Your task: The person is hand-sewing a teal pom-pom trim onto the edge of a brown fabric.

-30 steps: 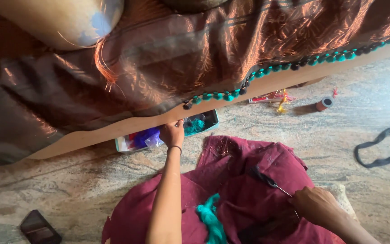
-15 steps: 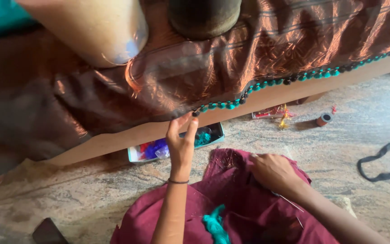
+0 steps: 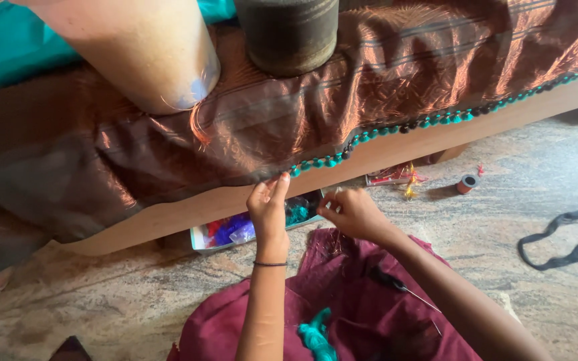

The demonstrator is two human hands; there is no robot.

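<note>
Under the edge of the low wooden board (image 3: pixel 396 150), the left hand (image 3: pixel 269 204) is reaching up, its fingertips (image 3: pixel 281 179) pinching the hem of the brown cloth (image 3: pixel 249 127) where the row of teal beads (image 3: pixel 396 128) ends. Just beside it, the right hand (image 3: pixel 352 212) is hovering with fingers curled together; whether it is gripping a thread is too small to tell. Both arms are stretching over maroon fabric (image 3: pixel 342 301) with a teal thread bundle (image 3: pixel 316 334) and a needle (image 3: pixel 403 287) lying on it. On the stone floor (image 3: pixel 503 220), a thread spool (image 3: pixel 466 183) is standing well apart.
</note>
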